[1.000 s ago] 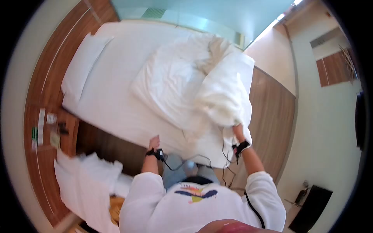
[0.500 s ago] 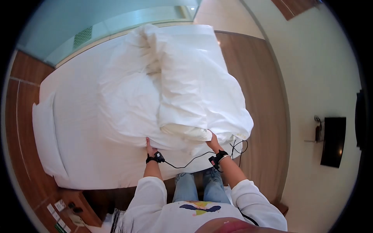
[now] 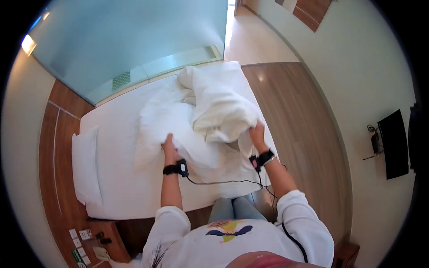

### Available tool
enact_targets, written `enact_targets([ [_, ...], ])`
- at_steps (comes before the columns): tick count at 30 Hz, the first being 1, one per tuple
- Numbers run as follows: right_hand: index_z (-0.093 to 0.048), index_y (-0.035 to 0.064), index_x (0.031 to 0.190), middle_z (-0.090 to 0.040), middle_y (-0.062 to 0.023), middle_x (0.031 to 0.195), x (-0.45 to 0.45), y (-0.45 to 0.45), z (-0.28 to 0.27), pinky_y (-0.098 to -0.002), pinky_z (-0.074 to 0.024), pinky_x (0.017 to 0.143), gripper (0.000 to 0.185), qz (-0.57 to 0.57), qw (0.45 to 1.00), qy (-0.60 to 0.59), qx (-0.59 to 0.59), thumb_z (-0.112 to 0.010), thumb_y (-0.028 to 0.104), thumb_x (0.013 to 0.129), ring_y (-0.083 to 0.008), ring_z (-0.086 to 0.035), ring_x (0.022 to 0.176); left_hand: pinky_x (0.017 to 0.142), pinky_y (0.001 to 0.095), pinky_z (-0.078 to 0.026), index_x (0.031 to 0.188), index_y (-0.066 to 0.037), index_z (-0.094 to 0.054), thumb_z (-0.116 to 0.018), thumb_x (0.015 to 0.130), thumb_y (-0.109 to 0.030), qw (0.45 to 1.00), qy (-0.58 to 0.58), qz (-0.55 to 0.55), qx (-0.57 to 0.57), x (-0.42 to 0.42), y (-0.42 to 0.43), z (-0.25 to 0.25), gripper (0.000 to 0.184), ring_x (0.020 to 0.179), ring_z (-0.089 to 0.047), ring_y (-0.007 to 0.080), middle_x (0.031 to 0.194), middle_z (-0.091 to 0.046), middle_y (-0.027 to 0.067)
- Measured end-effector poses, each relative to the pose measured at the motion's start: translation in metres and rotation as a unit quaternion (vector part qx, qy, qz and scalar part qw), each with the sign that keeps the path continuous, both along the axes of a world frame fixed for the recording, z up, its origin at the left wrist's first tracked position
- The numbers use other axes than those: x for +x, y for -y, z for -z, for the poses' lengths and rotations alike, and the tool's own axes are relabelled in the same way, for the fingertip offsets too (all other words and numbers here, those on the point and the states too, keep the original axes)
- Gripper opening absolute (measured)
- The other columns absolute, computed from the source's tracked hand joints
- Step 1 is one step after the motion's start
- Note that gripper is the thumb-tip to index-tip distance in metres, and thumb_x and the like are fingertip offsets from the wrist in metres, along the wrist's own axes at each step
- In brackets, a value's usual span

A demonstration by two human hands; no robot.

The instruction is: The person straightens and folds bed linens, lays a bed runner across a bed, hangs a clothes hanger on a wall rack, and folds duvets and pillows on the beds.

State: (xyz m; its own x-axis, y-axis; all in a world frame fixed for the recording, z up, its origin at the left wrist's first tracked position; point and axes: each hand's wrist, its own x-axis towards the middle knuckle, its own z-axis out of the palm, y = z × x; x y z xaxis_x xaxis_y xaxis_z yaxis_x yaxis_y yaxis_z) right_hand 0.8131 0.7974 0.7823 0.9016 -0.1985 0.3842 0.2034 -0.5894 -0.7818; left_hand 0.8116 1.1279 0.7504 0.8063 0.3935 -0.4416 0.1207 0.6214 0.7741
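A bunched white duvet (image 3: 170,123) lies over the middle of the bed, with a thick fold (image 3: 223,102) along its right part. My left hand (image 3: 169,148) is closed on the duvet's near edge, its fingers partly hidden and slightly blurred. At the right, my right hand (image 3: 257,135) grips the near corner of the folded part, and cloth hangs beneath it. Both wrists wear black straps with small boxes, joined by a thin black cable (image 3: 219,182).
A white pillow (image 3: 86,167) lies at the bed's left end. Flat white sheet (image 3: 125,187) shows around the duvet. Frosted glass (image 3: 147,40) stands beyond the bed. Wooden floor (image 3: 295,120) runs along the right, below a wall-mounted screen (image 3: 394,144). A bedside cabinet (image 3: 117,239) is at lower left.
Both hands have moved forward, away from my body, the right one further. The near side of the duvet has been pushed toward the far side, baring more sheet. My view has tilted up.
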Motion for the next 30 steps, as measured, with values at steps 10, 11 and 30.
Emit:
enact_targets([
  [10, -0.054, -0.0017, 0.079, -0.054, -0.0182, 0.072, -0.003, 0.165, -0.309, -0.0355, -0.0384, 0.055, 0.03, 0.066, 0.981, 0.177, -0.048, -0.038, 0.023, 0.08, -0.0226, -0.049, 0.063, 0.071, 0.0232, -0.038, 0.086, 0.0, -0.053, -0.05, 0.069, -0.017, 0.935, 0.124, -0.083, 0.323, -0.128, -0.163, -0.249, 0.024, 0.076, -0.049, 0.0128, 0.081, -0.052, 0.0032],
  [11, -0.054, -0.0016, 0.08, -0.054, -0.0173, 0.072, -0.012, 0.176, -0.323, -0.0348, -0.0385, 0.056, 0.029, 0.059, 0.98, 0.186, -0.038, -0.038, 0.023, 0.079, -0.0217, -0.049, 0.064, 0.064, 0.0239, -0.041, 0.085, -0.001, -0.053, -0.052, 0.068, -0.02, 0.946, 0.056, -0.109, 0.301, -0.145, -0.174, -0.273, 0.026, 0.071, -0.051, 0.015, 0.08, -0.053, 0.0046],
  [30, -0.052, -0.0033, 0.086, -0.054, -0.0134, 0.083, -0.04, 0.317, -0.142, -0.0296, -0.0385, 0.063, 0.027, 0.265, 0.961, -0.05, -0.056, -0.046, 0.019, 0.073, -0.0206, -0.049, 0.073, 0.059, 0.0265, -0.04, 0.082, 0.0, -0.051, -0.048, 0.071, -0.009, 0.766, -0.185, -0.094, 0.609, -0.238, -0.443, -0.206, 0.014, 0.066, -0.05, 0.0163, 0.076, -0.053, 0.0065],
])
